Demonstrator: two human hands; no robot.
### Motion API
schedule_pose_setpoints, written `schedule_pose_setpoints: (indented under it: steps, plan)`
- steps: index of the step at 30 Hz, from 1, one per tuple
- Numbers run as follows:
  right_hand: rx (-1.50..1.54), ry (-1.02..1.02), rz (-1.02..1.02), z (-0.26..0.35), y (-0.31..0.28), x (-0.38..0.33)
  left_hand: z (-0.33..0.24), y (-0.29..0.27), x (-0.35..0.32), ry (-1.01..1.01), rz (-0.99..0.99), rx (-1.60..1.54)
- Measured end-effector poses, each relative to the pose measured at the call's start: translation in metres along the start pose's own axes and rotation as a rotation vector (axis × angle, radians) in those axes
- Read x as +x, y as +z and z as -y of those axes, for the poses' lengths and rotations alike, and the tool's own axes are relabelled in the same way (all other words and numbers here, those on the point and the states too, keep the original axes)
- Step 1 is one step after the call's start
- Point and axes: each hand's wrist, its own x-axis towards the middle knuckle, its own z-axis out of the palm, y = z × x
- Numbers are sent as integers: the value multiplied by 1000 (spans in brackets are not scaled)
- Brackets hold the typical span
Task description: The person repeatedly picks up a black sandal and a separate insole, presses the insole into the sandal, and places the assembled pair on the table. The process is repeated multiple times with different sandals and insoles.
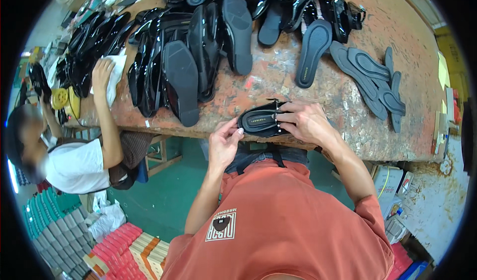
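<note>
At the table's front edge I hold a black shoe (258,122) sideways, its opening facing up and a dark insole lying inside it. My left hand (223,143) pinches the shoe's left end between thumb and fingers. Over the other end, my right hand (308,123) has its fingers bent around the straps and upper. Small bright studs show beside those fingers. The fingers hide much of that end of the shoe. Beyond my right hand a loose dark insole (314,53) lies on the table.
Glossy black shoes (149,66) are heaped along the worn wooden table (238,98). Several grey insoles (367,76) lie at the right. A co-worker (74,160) at the left has one hand on a white cloth (115,76). Stacked shoe lasts (54,230) stand at the lower left.
</note>
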Motion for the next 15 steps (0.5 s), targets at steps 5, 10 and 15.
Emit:
schedule_pose_setpoints:
  steps: [5,10,15]
  plan:
    - [-56,-92,10,4,4,14,5,0,-2,39,-15,38]
    - [-123,-82,50,8,5,16,-15,15,-1,30,-114,140]
    - [-213,-117,66,9,10,16,-18,19,12,29,-138,311]
